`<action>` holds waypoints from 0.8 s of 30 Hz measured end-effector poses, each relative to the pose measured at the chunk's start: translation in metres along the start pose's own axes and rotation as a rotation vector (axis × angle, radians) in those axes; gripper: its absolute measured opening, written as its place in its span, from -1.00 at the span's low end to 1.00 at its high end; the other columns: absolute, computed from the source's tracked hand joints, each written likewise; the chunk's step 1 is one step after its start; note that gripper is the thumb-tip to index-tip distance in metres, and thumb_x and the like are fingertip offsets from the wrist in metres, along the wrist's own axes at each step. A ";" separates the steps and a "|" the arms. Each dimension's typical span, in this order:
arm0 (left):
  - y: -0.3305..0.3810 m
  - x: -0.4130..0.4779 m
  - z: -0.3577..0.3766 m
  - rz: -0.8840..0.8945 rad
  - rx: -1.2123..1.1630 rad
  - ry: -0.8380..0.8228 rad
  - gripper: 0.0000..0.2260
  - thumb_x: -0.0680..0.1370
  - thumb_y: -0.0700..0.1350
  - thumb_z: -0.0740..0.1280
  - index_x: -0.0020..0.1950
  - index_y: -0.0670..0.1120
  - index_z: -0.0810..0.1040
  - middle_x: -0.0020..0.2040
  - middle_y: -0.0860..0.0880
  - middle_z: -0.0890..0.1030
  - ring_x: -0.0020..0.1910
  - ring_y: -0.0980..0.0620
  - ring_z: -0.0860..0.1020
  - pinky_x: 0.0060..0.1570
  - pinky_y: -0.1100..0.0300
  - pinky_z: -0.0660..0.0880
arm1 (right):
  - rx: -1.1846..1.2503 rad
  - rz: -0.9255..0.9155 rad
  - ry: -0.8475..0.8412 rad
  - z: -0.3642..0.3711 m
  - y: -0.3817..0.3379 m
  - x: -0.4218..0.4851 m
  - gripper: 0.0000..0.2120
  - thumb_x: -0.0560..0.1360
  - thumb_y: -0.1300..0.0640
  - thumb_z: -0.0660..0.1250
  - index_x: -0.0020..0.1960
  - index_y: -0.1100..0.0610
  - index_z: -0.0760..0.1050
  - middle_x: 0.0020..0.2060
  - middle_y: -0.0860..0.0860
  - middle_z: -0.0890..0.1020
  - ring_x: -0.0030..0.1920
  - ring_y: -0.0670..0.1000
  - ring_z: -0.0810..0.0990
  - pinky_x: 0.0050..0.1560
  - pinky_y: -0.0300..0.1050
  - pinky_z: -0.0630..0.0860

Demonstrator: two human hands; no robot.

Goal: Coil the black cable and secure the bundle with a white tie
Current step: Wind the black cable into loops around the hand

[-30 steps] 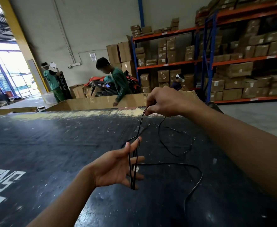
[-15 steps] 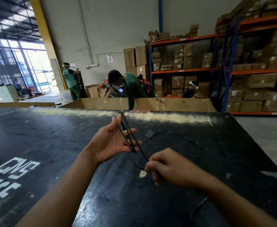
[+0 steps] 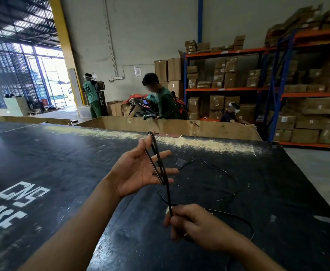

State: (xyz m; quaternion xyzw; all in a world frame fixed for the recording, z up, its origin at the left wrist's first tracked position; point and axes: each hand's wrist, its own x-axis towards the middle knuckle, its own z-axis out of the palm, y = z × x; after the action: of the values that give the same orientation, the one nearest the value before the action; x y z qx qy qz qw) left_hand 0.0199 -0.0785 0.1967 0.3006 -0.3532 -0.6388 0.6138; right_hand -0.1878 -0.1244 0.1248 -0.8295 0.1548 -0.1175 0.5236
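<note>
Mid-coil, basically. Left grip (image 3: 138, 173) is held palm-up over the worktop (image 3: 72, 169), fingers straight and spread, working as a former. Several turns of the black cable (image 3: 161, 165) run across it from a fingertip at the far end down to the near side of the hand, lying side by side and fairly taut. It clamps nothing; the loops just hang on the splayed fingers.

Right grip (image 3: 193, 223) sits nearer and a bit right, fingers curled, pinching one strand just below the loops and pulling it taut. The remaining cable lies slack on the worktop to the right, a wide loose curve going far and then coming back near, behind the right grip. Free end not visible.

A pale fleck (image 3: 167, 210) sits at the right grip's fingertips; could be the white tie, too small to call. A scrap of clear tape (image 3: 179, 162) lies on the worktop just right of the left grip.

Handling: thin, light, limp cable that holds little shape, so turns will likely slide off straight fingers if tension drops. Jacket looks smooth, probably slippery. Best hold is a pinch close to the bundle, feeding short lengths; for tying, squeeze the bundle across its middle. Coiling looks roughly half done, tie not on.
</note>
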 end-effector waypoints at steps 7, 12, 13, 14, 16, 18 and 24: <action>-0.002 -0.010 0.009 -0.091 -0.026 -0.214 -0.59 0.60 0.22 0.07 0.46 0.35 0.28 0.57 -0.22 0.20 0.40 -0.55 0.25 0.12 -0.40 0.48 | -0.202 0.029 0.013 -0.013 0.012 0.007 -0.82 0.57 0.08 0.26 -0.07 0.13 0.61 -0.30 -0.03 0.63 -0.28 -0.15 0.61 -0.23 -0.34 0.48; -0.018 -0.019 0.014 -0.287 0.001 -0.379 -0.60 0.64 0.22 0.02 0.49 0.40 0.14 0.62 -0.14 -0.01 0.47 -0.51 0.10 0.25 -0.41 0.35 | -0.523 0.047 0.096 -0.051 0.008 0.019 -0.88 0.49 0.00 0.37 -0.14 0.01 0.63 -0.22 -0.02 0.70 -0.22 -0.12 0.63 -0.11 -0.11 0.56; -0.021 -0.021 0.014 -0.311 0.025 -0.381 -0.60 0.64 0.22 0.03 0.49 0.40 0.13 0.62 -0.14 0.02 0.48 -0.50 0.07 0.26 -0.41 0.33 | -0.595 0.045 0.112 -0.059 0.004 0.021 -0.90 0.50 0.02 0.37 -0.10 0.02 0.64 -0.15 -0.03 0.71 -0.15 -0.11 0.64 0.00 -0.04 0.58; -0.024 -0.024 0.013 -0.328 0.051 -0.377 -0.60 0.64 0.22 0.03 0.49 0.41 0.13 0.62 -0.13 0.08 0.48 -0.48 0.06 0.27 -0.40 0.31 | -0.666 0.045 0.125 -0.067 0.000 0.024 -0.91 0.50 0.04 0.37 -0.06 0.01 0.64 -0.10 -0.05 0.72 -0.07 -0.10 0.65 0.15 0.04 0.55; -0.028 -0.027 0.014 -0.356 0.076 -0.365 -0.60 0.63 0.23 0.04 0.48 0.41 0.14 0.60 -0.12 0.14 0.48 -0.45 0.07 0.26 -0.39 0.30 | -0.822 0.038 0.158 -0.081 -0.009 0.030 -0.92 0.52 0.06 0.35 -0.05 -0.04 0.62 -0.11 -0.15 0.69 0.03 -0.11 0.61 0.41 0.28 0.25; -0.033 -0.030 0.014 -0.395 0.076 -0.359 -0.59 0.62 0.22 0.08 0.48 0.42 0.14 0.61 -0.12 0.13 0.49 -0.45 0.10 0.24 -0.40 0.33 | -0.945 0.021 0.205 -0.096 -0.020 0.035 -0.91 0.53 0.07 0.33 -0.07 -0.08 0.60 -0.18 -0.23 0.62 0.07 -0.11 0.57 0.42 0.40 0.02; -0.051 -0.032 0.014 -0.535 0.156 -0.318 -0.56 0.58 0.21 0.21 0.45 0.42 0.21 0.60 -0.08 0.15 0.42 -0.41 0.30 0.23 -0.39 0.33 | -0.969 -0.034 0.339 -0.130 -0.056 0.042 -0.92 0.53 0.07 0.34 -0.07 -0.06 0.61 -0.12 -0.15 0.65 0.01 -0.04 0.57 0.38 0.34 0.17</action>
State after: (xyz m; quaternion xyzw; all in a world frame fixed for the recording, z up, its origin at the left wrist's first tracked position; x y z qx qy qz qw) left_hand -0.0181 -0.0453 0.1611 0.3253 -0.4012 -0.7875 0.3364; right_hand -0.1876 -0.2260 0.2319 -0.9486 0.2606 -0.1738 0.0448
